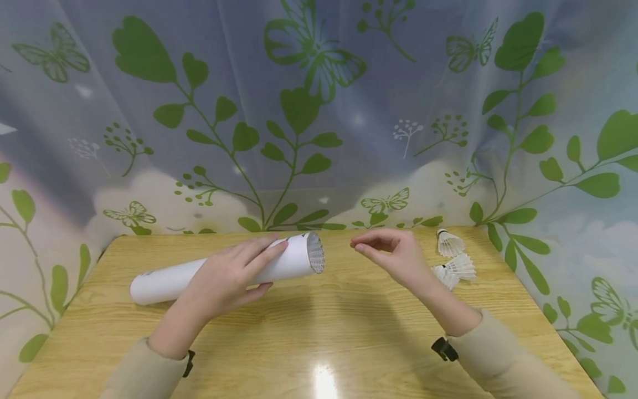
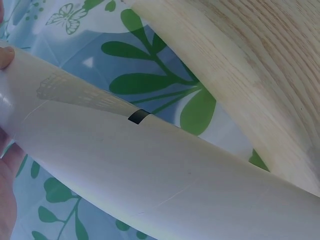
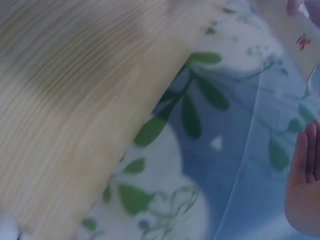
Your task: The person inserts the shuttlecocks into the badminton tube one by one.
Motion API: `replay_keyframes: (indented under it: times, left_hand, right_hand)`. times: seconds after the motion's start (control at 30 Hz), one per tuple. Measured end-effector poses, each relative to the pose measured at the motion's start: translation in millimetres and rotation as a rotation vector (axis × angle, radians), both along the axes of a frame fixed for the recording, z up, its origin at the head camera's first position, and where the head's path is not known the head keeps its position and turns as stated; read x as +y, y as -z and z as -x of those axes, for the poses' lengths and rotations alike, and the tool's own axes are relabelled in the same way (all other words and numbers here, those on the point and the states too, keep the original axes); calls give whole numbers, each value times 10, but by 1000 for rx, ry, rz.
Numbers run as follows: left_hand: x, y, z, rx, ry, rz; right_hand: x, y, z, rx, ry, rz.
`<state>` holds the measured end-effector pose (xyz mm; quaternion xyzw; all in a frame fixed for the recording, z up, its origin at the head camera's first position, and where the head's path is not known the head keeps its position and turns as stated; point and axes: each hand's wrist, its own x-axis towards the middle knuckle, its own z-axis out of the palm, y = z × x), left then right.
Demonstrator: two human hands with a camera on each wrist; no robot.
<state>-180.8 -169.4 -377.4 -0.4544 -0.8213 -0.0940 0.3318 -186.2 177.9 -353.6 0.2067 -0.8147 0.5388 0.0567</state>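
Note:
A long white shuttlecock tube (image 1: 169, 280) lies slanted across the left half of the head view, its right end raised. My left hand (image 1: 226, 274) grips it from above near that end, fingers over the top and thumb along the near side. The tube's round mouth (image 1: 316, 253) faces right and shows a grey patterned inside. In the left wrist view, a printed shuttlecock and a black mark appear on the tube (image 2: 125, 160). My right hand (image 1: 394, 255) hovers right of the mouth, thumb and fingertips close together, with nothing visible between them. Its fingers look nearly straight in the right wrist view.
White feather shuttlecocks lie at the table's back right, one (image 1: 450, 244) apart and others (image 1: 459, 267) overlapping, just beyond my right wrist. The wooden table (image 1: 279, 349) ends at a curtain (image 1: 349, 144) printed with leaves and butterflies. Black straps circle both sleeves.

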Motion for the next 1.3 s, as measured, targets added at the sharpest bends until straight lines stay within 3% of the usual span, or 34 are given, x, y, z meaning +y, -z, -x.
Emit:
replay_keyframes:
  times: [0.17, 0.4, 0.67, 0.93, 1.3]
  left_hand:
    - [-3, 5, 15, 7, 6, -3]
    - [2, -9, 12, 11, 10, -3]
    - [5, -15, 9, 5, 16, -8]
    - [3, -11, 3, 2, 14, 2]
    - [-12, 4, 15, 15, 14, -5]
  right_hand:
    - [316, 30, 20, -5, 93, -52]
    - [762, 181, 49, 84, 231, -183]
    - [1191, 370, 39, 29, 324, -298]
    - [1545, 573, 69, -30, 345, -298]
    - [1784, 731, 76, -97, 373, -404]
